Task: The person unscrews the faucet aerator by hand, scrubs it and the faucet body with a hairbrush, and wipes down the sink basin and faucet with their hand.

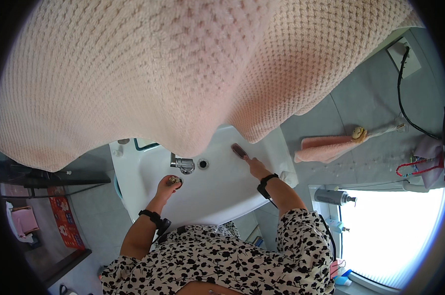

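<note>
Over the white washbasin [204, 195], my left hand [166, 188] has its fingers closed around a small mottled item [174, 180] whose kind I cannot tell. It is just below the chrome faucet [183, 164]. My right hand [256, 166] grips the handle end of a brown brush [239, 150], which lies over the right part of the basin. The round drain hole [203, 164] lies between the two hands, close to the faucet. A pale pink waffle-knit cloth [152, 73] hangs across the upper view and hides the basin's far edge.
A pink hand towel [325, 147] hangs on the tiled wall at right. White crumpled material [289, 179] sits on the basin's right rim. A grey pump bottle [333, 197] stands by the bright window. A teal-edged object [145, 144] is at the basin's far left.
</note>
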{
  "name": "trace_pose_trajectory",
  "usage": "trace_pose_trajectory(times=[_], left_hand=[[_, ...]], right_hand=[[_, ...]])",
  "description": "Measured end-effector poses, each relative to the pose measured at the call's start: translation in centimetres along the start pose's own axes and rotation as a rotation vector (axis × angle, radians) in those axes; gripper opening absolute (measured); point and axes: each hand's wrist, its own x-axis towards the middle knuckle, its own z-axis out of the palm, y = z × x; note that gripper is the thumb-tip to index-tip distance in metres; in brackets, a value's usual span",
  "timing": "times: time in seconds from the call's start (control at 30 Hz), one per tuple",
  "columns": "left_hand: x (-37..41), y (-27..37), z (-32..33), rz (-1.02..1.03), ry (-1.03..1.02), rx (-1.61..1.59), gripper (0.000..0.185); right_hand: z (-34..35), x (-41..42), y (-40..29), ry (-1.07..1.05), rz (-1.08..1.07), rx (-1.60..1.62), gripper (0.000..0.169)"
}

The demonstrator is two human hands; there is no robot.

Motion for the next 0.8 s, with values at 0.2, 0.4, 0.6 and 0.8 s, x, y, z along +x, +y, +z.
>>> trace_pose_trajectory(times=[0.2,0.4,0.6,0.8], left_hand=[[-0.4,0.2,0.0,0.037,-0.008,-0.023,0.039],[-0.2,0.2,1.1,0.047,0.01,0.005,0.037],[-1.3,-0.6,0.0,0.155,0.002,-0.079,0.03],[-2.5,-0.4,-0.7,0.204,0.039,-0.107,0.026]], right_hand=[[1.4,-1.7,-1.0,-0.183,-0.275,-0.12,0.048],[-1.4,0.9,-0.5,0.022,-0.038,-0.349,0.037],[4.3,-7.8,2.8,-0.222,-0.159,-0.149,0.034],[0.0,-7.6,-4.2,-0.253,-0.264,-0.026,0.019]])
